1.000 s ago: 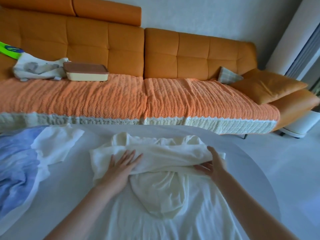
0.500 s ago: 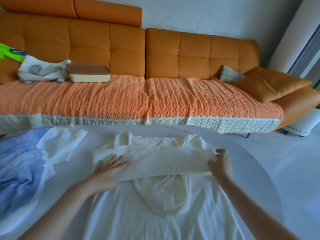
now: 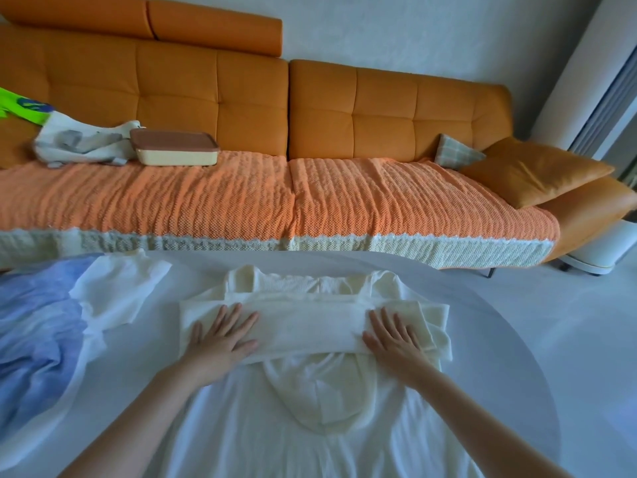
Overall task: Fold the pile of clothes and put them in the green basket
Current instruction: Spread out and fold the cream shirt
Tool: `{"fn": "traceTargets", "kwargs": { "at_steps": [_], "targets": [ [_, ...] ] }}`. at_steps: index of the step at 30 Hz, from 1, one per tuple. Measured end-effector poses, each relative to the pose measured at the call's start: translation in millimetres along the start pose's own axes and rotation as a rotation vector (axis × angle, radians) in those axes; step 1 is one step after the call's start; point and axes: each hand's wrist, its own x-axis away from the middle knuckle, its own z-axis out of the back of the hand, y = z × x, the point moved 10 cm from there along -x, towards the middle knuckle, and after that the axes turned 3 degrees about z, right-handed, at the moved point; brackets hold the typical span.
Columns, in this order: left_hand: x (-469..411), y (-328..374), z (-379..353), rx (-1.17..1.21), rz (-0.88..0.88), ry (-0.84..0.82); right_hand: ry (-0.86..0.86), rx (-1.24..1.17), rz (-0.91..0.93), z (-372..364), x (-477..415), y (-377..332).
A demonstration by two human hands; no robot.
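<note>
A cream hooded garment (image 3: 310, 422) lies spread on the round white table (image 3: 510, 339), its sleeves folded into a flat band above the hood, with the left hand (image 3: 220, 339) and right hand (image 3: 393, 336) pressing open-palmed, fingers spread, on the band's two ends.

Right hand (image 3: 393, 334) lets go of the sleeve edge it pinched half a second ago, now lies flat, fingers spread, on the folded band of the cream hoodie (image 3: 310, 319). Left hand (image 3: 220, 334) slides forward onto the band, palm down.
</note>
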Motion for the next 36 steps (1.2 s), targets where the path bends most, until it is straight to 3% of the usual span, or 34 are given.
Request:
{"fn": "traceTargets", "kwargs": {
  "at_steps": [4, 6, 11, 13, 17, 20, 23, 26, 30, 36],
  "targets": [
    [6, -15, 32, 0.035, 0.080, 0.212, 0.083, 0.041, 0.108, 14, 3, -31],
    [11, -21, 25, 0.015, 0.085, 0.190, 0.073, 0.062, 0.178, 7, 6, -51],
    [12, -29, 8, 0.021, 0.079, 0.109, 0.017, 0.047, 0.150, -16, 9, -53],
    [8, -33, 18, 0.200, 0.108, 0.123, -0.017, 0.016, 0.134, -15, 7, -53],
    [19, -89, 61, 0.676, 0.441, 0.460, 0.003, -0.027, 0.129, 5, 12, -81],
    [11, -116, 48, 0.877, 0.586, 0.350, 0.106, -0.009, 0.261, 16, 31, -146],
    [3, -112, 44, 0.998, 0.585, 0.280, 0.103, -0.034, 0.393, -3, 50, -216],
    [-6, -113, 44, 1.009, 0.596, 0.286, 0.009, -0.105, 0.386, -32, 55, -258],
    [-13, -102, 45, 1.134, 0.536, 0.283, -0.114, -0.163, 0.263, -61, 49, -275],
    [-14, -92, 56, 1.245, 0.467, 0.381, -0.074, -0.065, 0.236, -64, 38, -283]
  ]
}}
